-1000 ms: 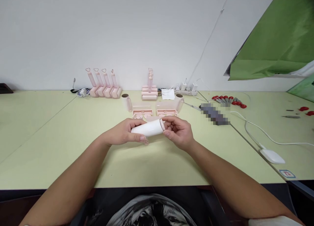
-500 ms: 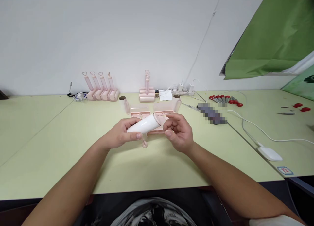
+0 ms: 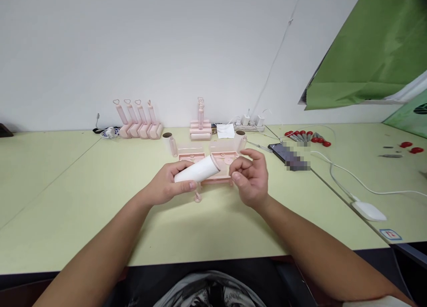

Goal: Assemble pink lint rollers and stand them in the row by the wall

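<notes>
Head view shows a white wall (image 3: 133, 53) behind a pale yellow-green table (image 3: 83, 200), above which the left hand (image 3: 171, 182) grasps a white lint-roller refill (image 3: 196, 170), thumb on the near side and fingers round the far side. Touching it, the left is nearer; the right hand (image 3: 251, 178) stands apart beyond the refill's right end, fingers loosely curled, whether on anything small cannot be told. Partly in front of a pink roller case (image 3: 216, 180), the refill's long axis slants away rightward toward those fingers, its pink end rim (image 3: 216, 162) foremost.
</notes>
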`<state>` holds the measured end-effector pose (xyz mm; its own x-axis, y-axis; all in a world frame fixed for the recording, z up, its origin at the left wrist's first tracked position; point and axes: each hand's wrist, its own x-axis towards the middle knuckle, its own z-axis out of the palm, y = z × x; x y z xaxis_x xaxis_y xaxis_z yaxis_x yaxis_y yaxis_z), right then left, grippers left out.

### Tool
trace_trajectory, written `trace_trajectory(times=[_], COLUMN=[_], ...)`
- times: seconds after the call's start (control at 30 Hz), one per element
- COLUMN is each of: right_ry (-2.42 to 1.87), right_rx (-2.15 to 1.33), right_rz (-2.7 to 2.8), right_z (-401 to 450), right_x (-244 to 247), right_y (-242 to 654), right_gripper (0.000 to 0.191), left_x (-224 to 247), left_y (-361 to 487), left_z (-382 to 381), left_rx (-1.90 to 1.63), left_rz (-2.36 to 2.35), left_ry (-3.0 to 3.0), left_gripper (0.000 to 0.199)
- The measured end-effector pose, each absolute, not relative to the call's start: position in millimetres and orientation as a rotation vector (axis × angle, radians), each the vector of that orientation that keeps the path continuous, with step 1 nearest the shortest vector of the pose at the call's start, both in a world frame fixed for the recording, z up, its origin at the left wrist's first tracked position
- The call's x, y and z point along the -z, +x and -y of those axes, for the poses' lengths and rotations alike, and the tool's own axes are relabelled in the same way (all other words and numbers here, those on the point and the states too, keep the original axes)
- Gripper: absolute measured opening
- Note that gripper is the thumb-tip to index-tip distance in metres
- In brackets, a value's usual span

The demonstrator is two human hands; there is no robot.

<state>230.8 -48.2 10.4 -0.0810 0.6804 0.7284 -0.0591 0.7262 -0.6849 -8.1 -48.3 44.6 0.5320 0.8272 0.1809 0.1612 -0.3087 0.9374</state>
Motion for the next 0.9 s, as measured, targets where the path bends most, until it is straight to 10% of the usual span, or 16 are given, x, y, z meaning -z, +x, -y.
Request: trace_trajectory(times=[0.9], right_ry=[-0.655], right_rx=[-0.527], right_rz=[1.869], right_z=[41], right_x=[-10], right_y=[241], right_gripper=[0.051], left_x=[-37], left_y=[-9], left_z=[46], left_rx=[-0.956], left_rz=[-0.646], left_ry=[1.708], left_gripper=[0.045])
